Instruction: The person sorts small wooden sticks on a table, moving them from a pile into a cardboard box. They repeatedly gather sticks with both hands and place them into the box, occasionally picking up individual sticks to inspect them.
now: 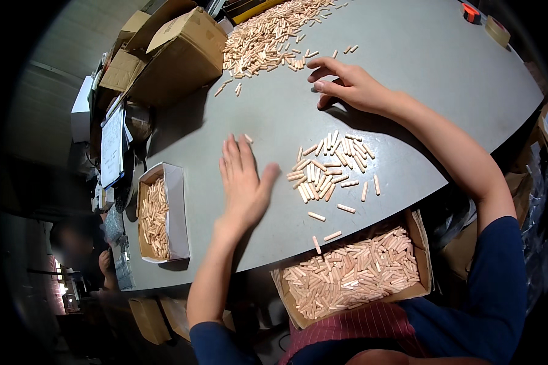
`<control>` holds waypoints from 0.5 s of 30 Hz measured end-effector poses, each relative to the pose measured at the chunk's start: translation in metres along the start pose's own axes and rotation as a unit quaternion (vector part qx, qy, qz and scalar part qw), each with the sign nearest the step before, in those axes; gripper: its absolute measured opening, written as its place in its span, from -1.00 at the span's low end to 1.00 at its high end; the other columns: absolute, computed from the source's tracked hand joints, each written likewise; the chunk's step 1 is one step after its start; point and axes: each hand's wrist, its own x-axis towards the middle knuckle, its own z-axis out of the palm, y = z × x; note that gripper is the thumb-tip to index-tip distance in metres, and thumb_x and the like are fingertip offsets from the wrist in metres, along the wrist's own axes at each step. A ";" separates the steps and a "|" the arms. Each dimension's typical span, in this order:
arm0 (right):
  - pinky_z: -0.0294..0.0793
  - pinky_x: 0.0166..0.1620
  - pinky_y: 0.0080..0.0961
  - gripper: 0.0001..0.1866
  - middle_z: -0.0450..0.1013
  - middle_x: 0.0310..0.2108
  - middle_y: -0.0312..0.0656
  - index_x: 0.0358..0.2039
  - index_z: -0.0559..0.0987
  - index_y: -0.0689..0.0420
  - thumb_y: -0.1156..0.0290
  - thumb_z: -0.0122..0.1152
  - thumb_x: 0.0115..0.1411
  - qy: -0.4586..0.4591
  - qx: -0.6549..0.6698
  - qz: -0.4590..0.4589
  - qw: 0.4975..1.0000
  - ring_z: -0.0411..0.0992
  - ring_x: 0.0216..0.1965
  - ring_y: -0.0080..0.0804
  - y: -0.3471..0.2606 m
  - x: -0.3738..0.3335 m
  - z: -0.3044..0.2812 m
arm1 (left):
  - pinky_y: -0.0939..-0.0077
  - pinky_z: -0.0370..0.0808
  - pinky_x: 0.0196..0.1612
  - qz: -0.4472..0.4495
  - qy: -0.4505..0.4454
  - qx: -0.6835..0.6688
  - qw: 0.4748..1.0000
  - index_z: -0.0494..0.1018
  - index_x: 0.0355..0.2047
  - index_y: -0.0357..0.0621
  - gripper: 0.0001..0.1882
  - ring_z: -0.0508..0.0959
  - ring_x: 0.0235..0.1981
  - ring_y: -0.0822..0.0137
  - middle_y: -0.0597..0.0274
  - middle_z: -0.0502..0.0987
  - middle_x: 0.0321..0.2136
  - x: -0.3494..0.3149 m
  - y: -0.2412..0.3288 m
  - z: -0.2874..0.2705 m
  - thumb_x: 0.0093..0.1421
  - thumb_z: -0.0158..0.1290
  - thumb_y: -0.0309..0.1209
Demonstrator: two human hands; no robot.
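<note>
The left grip (245, 191) is facing palm down, its fingers (235, 158) pointing forward, its thumb (268, 178) standing apart; the right grip (358, 88) is pointing leftward with loosely curved fingers (331, 63), the right elbow (494, 198) bending outward.

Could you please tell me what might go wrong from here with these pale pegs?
The loose pegs near the edge of the table could roll off, perhaps missing the open box below. The right hand is between the large pile and the smaller cluster, so a careless sweep might mix them. The left hand could knock away the single peg by its fingertips.
</note>
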 end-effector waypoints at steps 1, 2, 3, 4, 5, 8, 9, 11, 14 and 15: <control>0.55 0.01 -0.36 -0.49 0.55 0.07 0.01 0.23 0.42 0.22 0.15 0.12 0.42 -0.004 0.000 0.004 1.000 0.66 -0.13 -0.28 0.000 0.001 0.000 | -0.10 -0.22 0.50 0.017 0.030 0.003 0.999 -0.11 0.47 -0.42 -0.11 -0.15 0.53 -0.25 -0.42 -0.10 0.47 0.009 -0.009 0.003 0.42 -0.06 -0.01; 0.55 0.01 -0.35 -0.49 0.56 0.06 0.02 0.23 0.42 0.21 0.14 0.12 0.42 -0.006 -0.001 0.009 1.000 0.66 -0.13 -0.26 0.000 0.000 -0.001 | -0.09 -0.20 0.50 0.044 0.007 0.005 0.999 -0.09 0.47 -0.42 -0.13 -0.11 0.52 -0.24 -0.40 -0.06 0.46 0.017 -0.013 0.002 0.42 -0.07 -0.03; 0.55 0.01 -0.34 -0.48 0.56 0.05 0.03 0.23 0.43 0.21 0.13 0.13 0.41 -0.008 -0.002 0.013 1.000 0.65 -0.13 -0.25 -0.001 0.000 -0.002 | -0.07 -0.19 0.51 0.071 -0.016 0.008 0.997 -0.07 0.46 -0.42 -0.16 -0.07 0.52 -0.22 -0.38 -0.02 0.46 0.023 -0.017 -0.001 0.43 -0.08 -0.05; 0.55 0.01 -0.34 -0.48 0.57 0.04 0.04 0.22 0.44 0.21 0.12 0.13 0.41 -0.006 -0.016 0.011 1.000 0.65 -0.13 -0.25 0.000 0.001 -0.004 | -0.06 -0.17 0.51 0.100 -0.038 0.009 0.994 -0.05 0.46 -0.42 -0.18 -0.03 0.51 -0.21 -0.36 0.02 0.45 0.029 -0.014 -0.002 0.43 -0.09 -0.07; 0.55 0.02 -0.33 -0.48 0.58 0.02 0.04 0.22 0.44 0.21 0.11 0.13 0.41 -0.003 -0.029 0.008 1.000 0.65 -0.13 -0.25 0.001 0.001 -0.003 | -0.05 -0.16 0.51 0.133 -0.046 0.000 0.990 -0.04 0.46 -0.42 -0.20 0.01 0.50 -0.20 -0.34 0.05 0.44 0.030 -0.009 -0.003 0.44 -0.10 -0.08; 0.54 0.03 -0.33 -0.49 0.60 -0.02 0.05 0.19 0.48 0.23 0.11 0.14 0.40 0.000 -0.027 0.017 0.999 0.66 -0.13 -0.23 -0.003 0.002 0.000 | -0.04 -0.13 0.51 0.215 -0.077 -0.041 0.973 0.00 0.45 -0.42 -0.23 0.08 0.48 -0.18 -0.30 0.11 0.43 0.017 0.017 -0.009 0.44 -0.11 -0.12; 0.55 0.03 -0.33 -0.49 0.60 -0.03 0.05 0.18 0.48 0.23 0.11 0.14 0.41 0.001 -0.022 0.016 1.000 0.66 -0.13 -0.23 -0.004 0.002 0.000 | -0.04 -0.13 0.51 0.232 -0.092 -0.062 0.967 0.00 0.45 -0.41 -0.23 0.08 0.48 -0.18 -0.29 0.11 0.43 0.014 0.025 -0.011 0.43 -0.10 -0.13; 0.55 0.01 -0.35 -0.51 0.60 -0.04 0.04 0.16 0.48 0.25 0.13 0.13 0.41 0.000 -0.015 0.020 1.000 0.67 -0.15 -0.26 -0.004 -0.001 -0.002 | -0.06 -0.12 0.51 0.248 -0.114 -0.077 0.959 0.00 0.45 -0.39 -0.20 0.08 0.48 -0.16 -0.27 0.11 0.43 0.006 0.043 -0.012 0.42 -0.08 -0.07; 0.56 0.00 -0.38 -0.54 0.60 -0.07 0.04 0.14 0.49 0.27 0.15 0.12 0.43 -0.015 -0.003 0.023 1.000 0.68 -0.19 -0.29 -0.006 0.000 -0.003 | -0.09 -0.12 0.50 0.258 -0.125 0.006 0.958 -0.02 0.47 -0.37 -0.12 0.06 0.49 -0.14 -0.26 0.10 0.44 -0.009 0.060 -0.017 0.39 -0.03 0.02; 0.57 -0.01 -0.39 -0.54 0.61 -0.08 0.03 0.13 0.49 0.27 0.16 0.12 0.43 -0.023 -0.002 0.022 0.999 0.69 -0.21 -0.30 -0.007 0.000 -0.002 | -0.10 -0.11 0.50 0.249 -0.129 0.001 0.960 -0.02 0.47 -0.37 -0.05 0.05 0.49 -0.15 -0.27 0.07 0.44 -0.015 0.063 -0.019 0.34 0.01 0.09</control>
